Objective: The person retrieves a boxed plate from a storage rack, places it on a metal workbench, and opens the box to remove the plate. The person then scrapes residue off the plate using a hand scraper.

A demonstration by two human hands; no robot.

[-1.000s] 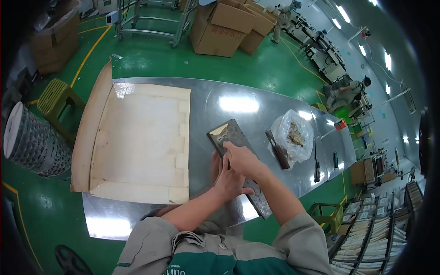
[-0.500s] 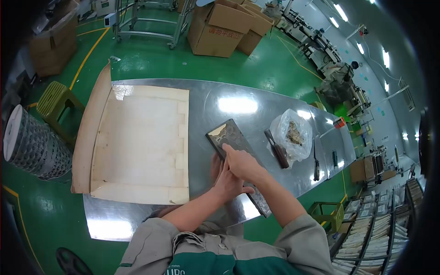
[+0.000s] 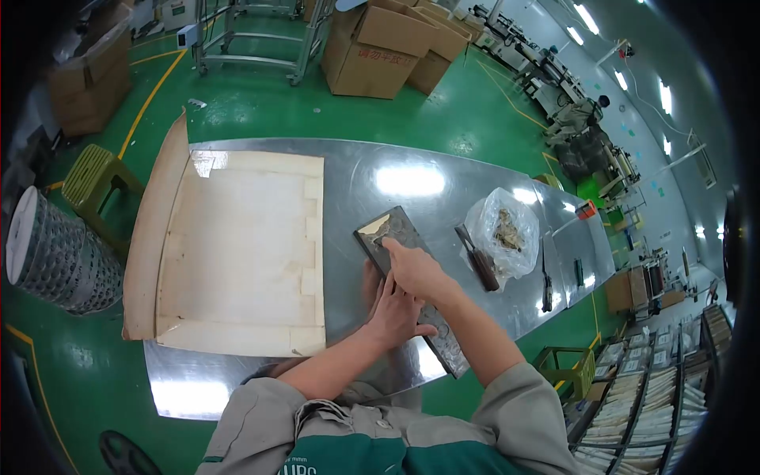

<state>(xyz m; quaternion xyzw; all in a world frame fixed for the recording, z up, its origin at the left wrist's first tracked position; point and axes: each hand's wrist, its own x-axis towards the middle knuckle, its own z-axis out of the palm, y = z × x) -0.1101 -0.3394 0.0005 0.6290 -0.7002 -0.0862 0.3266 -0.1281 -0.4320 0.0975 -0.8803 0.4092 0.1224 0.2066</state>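
Observation:
A long dark slab (image 3: 408, 229) lies slanted on the metal table, its surface mottled and a tan patch bare at its upper left corner. My left hand (image 3: 393, 313) grips the slab's middle, with the thumb lying across its face. Above it, my right hand (image 3: 417, 271) is closed, its index finger reaching to the edge of the tan patch; whatever may be pinched under the fingertip is hidden. Just right of the slab are a tool with a dark reddish handle (image 3: 481, 269) and a clear plastic bag (image 3: 518, 257) with brownish scraps in it.
A large cream sheet with a raised flap (image 3: 237, 253) covers the left of the metal table (image 3: 356, 170). Farther right lie a thin dark tool (image 3: 547, 293) and a small dark object (image 3: 579, 273). Stools, cartons and a perforated bin (image 3: 67, 253) surround the table. A person (image 3: 582, 119) works in the background.
My right hand has shifted slightly up the slab, its index finger now nearer the tan patch. The left hand keeps its place. The background person has changed posture.

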